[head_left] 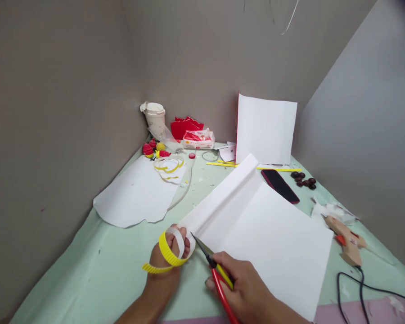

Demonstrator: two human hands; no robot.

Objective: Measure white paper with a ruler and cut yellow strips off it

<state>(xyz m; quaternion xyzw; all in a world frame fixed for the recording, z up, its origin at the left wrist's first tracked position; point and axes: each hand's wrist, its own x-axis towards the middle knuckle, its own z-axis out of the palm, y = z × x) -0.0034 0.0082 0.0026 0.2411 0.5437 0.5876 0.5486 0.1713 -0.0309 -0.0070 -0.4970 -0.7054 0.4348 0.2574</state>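
My left hand (160, 256) is closed at the near-left edge of a large white sheet of paper (276, 238), pinching it there. A narrow strip (166, 253), ribbed yellow on one face and white on the other, curls around the fingers. My right hand (246, 281) grips a pair of scissors (205, 252) with red and yellow handles. Their dark tips touch the sheet's edge beside my left fingers; whether the blades are apart is unclear. The sheet's far-left part is bent up into a fold and stretches away from me.
Cut white paper (135, 189) and yellow curled strips (168, 165) lie at left. Behind stand a white cup (155, 114), a tissue pack (199, 140) and an upright white sheet (266, 130). At right are a phone (281, 185), dark beads (302, 181) and a corded glue gun (349, 243).
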